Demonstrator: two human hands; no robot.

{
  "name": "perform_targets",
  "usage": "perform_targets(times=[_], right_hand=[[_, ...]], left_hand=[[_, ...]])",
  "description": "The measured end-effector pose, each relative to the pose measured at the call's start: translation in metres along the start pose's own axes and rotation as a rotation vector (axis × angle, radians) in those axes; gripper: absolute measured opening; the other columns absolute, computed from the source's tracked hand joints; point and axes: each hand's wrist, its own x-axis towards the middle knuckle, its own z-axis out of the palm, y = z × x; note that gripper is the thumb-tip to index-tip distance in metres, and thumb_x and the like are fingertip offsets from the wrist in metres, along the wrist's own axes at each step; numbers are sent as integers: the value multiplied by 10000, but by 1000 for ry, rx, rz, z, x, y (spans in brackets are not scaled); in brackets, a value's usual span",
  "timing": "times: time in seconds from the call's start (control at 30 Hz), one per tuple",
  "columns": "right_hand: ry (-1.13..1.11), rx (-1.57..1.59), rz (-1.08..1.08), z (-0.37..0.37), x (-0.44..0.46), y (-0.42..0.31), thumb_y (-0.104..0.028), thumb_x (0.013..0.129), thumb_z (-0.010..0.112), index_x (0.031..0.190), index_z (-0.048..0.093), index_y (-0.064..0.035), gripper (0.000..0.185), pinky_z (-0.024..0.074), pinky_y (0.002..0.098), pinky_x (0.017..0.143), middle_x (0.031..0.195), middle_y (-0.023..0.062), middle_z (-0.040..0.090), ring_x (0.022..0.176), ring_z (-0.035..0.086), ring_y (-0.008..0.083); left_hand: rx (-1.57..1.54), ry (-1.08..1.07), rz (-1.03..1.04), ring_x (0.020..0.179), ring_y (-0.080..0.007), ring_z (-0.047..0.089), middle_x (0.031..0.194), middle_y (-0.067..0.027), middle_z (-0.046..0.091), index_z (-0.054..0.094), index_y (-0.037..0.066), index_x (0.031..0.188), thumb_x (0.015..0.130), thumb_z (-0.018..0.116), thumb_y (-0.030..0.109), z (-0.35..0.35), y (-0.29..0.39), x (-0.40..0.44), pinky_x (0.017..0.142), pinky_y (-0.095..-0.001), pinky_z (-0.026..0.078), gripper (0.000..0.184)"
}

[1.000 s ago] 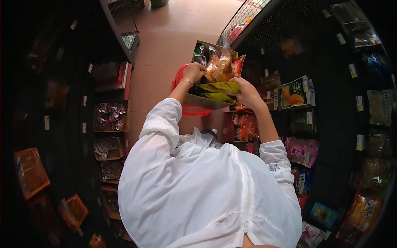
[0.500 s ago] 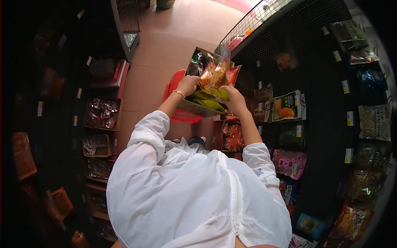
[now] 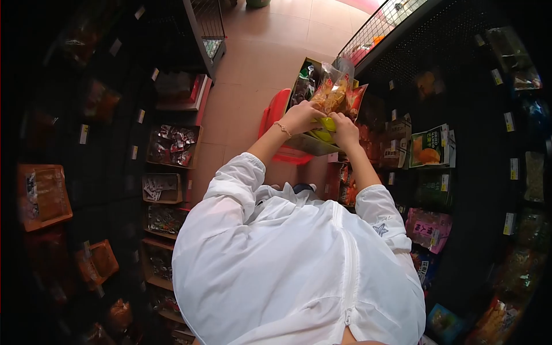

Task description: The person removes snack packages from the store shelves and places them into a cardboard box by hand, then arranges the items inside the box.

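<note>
My left hand, with a bracelet at the wrist, reaches over an open cardboard box with its fingers closed on a yellow-green snack bag. Close beside it, my right hand also grips the top of this bag. The lower part of the bag sits inside the box. Behind my hands, clear bags of orange-brown snacks stand up in the box, with a red snack bag at the right. Dark green packets fill the far left corner.
Under the box is a red plastic container or stool. Dark shelving flanks both sides. Hanging snack bags, such as dried mango and a pink bag, are on the right. Open boxes of small packets line the left shelf.
My hands have come closer together on the yellow-green bag, which shows less between them. The whole view has shifted, so the box appears further right.
</note>
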Motion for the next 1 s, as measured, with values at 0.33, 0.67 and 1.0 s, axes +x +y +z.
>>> perform_targets(times=[0.33, 0.67, 1.0], right_hand=[[-155, 199, 78, -6, -10, 26, -96, 661, 610, 1023, 415, -116, 411, 420, 370, 718, 935, 116, 520, 886, 506, 304], [-166, 92, 99, 8, -9, 34, -140, 683, 584, 965, 399, -127, 338, 432, 395, 675, 881, 102, 537, 839, 528, 302], [4, 15, 118, 30, -1, 11, -91, 721, 457, 895, 454, -117, 176, 482, 376, 573, 791, 90, 561, 727, 587, 265]], left_hand=[[489, 38, -153, 733, -220, 550, 758, -44, 550, 629, 124, 688, 645, 587, 138, 1, 10, 10, 641, -334, 463, 62], [448, -105, -313, 707, -250, 575, 700, -93, 586, 618, 106, 715, 676, 554, 127, 12, 11, 13, 617, -360, 462, 78], [475, -96, -377, 680, -259, 572, 711, -78, 589, 621, 139, 731, 697, 552, 154, 2, 0, 1, 592, -367, 462, 79]])
